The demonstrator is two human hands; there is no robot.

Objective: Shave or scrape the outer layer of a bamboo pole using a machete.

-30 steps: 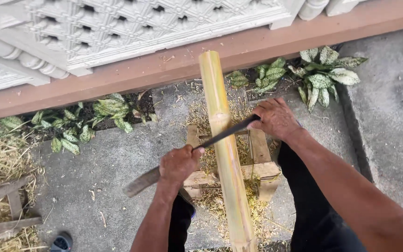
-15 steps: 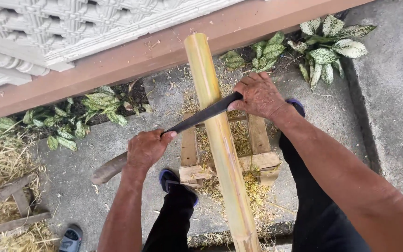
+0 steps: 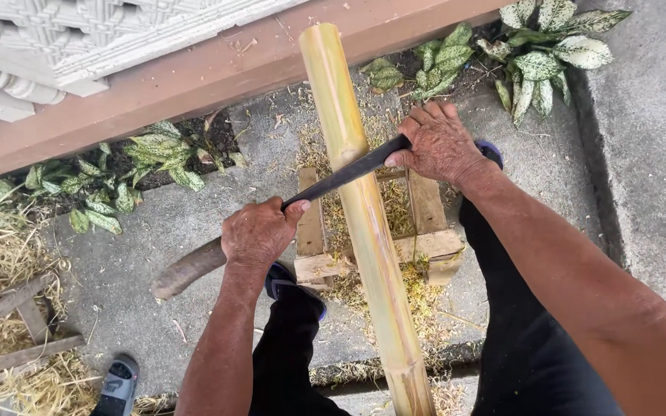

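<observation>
A long yellow-green bamboo pole (image 3: pixel 356 192) lies lengthwise over a small wooden frame (image 3: pixel 425 246) on the concrete. A dark-bladed knife (image 3: pixel 341 176) lies crosswise on the pole. My left hand (image 3: pixel 260 231) grips the knife at its wooden handle (image 3: pixel 186 270). My right hand (image 3: pixel 441 142) is closed over the blade's far end, on the pole's right side. Bamboo shavings (image 3: pixel 418 296) lie around and under the frame.
A brown ledge with a white lattice wall (image 3: pixel 117 31) runs along the top. Spotted-leaf plants (image 3: pixel 549 62) grow at top right and at left (image 3: pixel 117 177). Straw and wooden slats (image 3: pixel 9 331) sit at lower left, beside a grey sandal (image 3: pixel 117 385). My legs straddle the pole.
The knife and both hands have slid down the pole toward me. The view has shifted, with the pole's top end lower in frame.
</observation>
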